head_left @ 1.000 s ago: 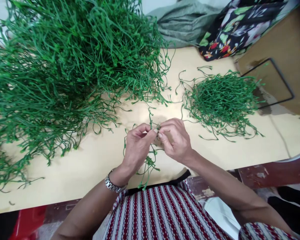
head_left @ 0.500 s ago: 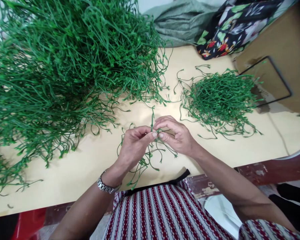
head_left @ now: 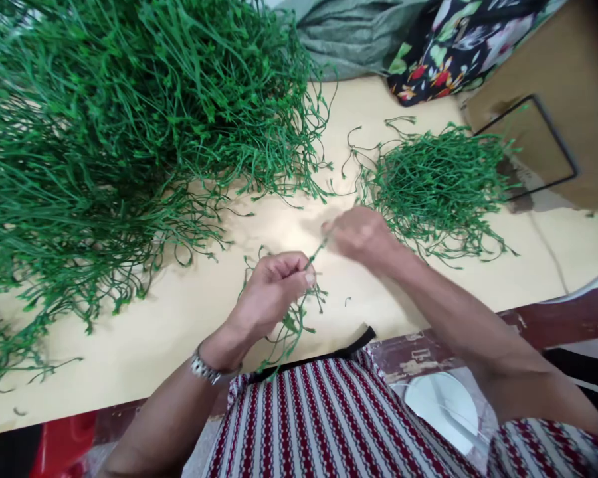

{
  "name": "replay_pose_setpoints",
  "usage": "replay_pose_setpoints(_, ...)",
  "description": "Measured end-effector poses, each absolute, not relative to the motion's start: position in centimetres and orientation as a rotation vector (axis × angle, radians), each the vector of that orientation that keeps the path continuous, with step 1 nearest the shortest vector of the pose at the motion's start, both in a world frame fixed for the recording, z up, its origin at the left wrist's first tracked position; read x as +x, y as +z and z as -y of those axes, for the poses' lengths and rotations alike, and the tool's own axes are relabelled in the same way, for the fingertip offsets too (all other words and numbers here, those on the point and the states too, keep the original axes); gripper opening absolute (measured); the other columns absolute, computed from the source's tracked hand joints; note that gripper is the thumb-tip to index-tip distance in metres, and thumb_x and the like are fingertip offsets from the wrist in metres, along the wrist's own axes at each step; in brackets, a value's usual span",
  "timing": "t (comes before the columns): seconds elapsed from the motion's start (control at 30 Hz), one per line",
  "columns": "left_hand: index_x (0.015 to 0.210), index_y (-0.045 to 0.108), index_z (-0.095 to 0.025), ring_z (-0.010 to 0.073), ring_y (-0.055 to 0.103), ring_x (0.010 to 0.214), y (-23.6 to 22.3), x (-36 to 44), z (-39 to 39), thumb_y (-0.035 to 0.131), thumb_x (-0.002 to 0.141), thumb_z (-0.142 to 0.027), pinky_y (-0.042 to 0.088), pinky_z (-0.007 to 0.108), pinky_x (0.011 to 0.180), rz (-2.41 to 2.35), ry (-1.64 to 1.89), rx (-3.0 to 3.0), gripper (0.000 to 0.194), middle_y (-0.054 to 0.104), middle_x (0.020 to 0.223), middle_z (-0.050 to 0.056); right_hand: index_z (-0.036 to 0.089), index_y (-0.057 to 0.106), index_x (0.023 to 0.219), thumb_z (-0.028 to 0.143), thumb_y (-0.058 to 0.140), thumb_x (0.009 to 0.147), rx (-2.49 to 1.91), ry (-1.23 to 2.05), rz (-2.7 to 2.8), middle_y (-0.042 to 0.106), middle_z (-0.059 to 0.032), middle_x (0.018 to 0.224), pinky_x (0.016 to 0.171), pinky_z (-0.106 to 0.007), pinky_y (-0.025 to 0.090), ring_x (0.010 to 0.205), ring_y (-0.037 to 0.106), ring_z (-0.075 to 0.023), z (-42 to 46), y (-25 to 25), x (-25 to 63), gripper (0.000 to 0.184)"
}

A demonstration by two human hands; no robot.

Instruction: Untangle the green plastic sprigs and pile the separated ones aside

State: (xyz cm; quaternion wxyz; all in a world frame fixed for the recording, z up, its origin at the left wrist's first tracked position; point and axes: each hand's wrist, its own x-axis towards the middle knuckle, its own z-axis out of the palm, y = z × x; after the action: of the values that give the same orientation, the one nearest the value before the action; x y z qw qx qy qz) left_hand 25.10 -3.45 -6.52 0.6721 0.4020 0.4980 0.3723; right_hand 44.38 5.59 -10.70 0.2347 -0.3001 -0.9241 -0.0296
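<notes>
My left hand (head_left: 278, 285), with a metal watch on its wrist, pinches a thin green artificial plant stem (head_left: 317, 251) between thumb and forefinger. Up and to the right, my right hand (head_left: 361, 234) is closed on the other end of that stem, its fingertips blurred. The stem runs taut and slanted between the two hands. Below my left hand, several loose green stems (head_left: 292, 325) hang and lie at the table's near edge, partly hidden by the hand.
A big heap of green stems (head_left: 144, 119) covers the left and back of the table (head_left: 179, 352). A smaller pile (head_left: 433, 186) lies right, beside a cardboard box (head_left: 543, 86). Behind are a floral cloth (head_left: 458, 50) and a grey-green sack (head_left: 349, 33). A tiny scrap (head_left: 347, 301) lies near the front.
My right hand has moved up and away from the left, turned over and closed, drawing the stem out between them. My left hand stays almost in place. A small scrap now shows on the table.
</notes>
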Motion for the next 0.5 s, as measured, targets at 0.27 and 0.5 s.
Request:
replay_pose_setpoints(0.27, 0.061, 0.050, -0.015, 0.0035, 0.040, 0.041, -6.4, 24.8, 2.2, 0.064, 0.071, -0.024, 0.025, 0.017, 0.039, -1.149, 0.991, 0.894, 0.020, 0.050, 0.048, -0.004, 0.018, 0.050, 0.083, 0.031, 0.034, 0.091, -0.977, 0.817, 2.165, 0.056, -0.0032, 0.076, 0.062, -0.026, 0.040, 0.069, 0.051, -0.0121, -3.0, -8.5, 42.3, 0.022)
replay_pose_setpoints(0.5, 0.070, 0.055, -0.015, 0.0056, 0.051, 0.048, -6.9, 25.7, 2.8, 0.067, 0.065, -0.016, 0.034, 0.016, 0.042, -1.057, 1.082, 0.776, 0.013, 0.057, 0.058, -0.003, 0.020, 0.040, 0.091, 0.046, 0.036, 0.089, -0.837, 1.787, 1.474, 0.043, 0.0019, 0.075, 0.053, -0.020, 0.041, 0.059, 0.046, -0.0067, 0.1, -9.7, 39.3, 0.027)
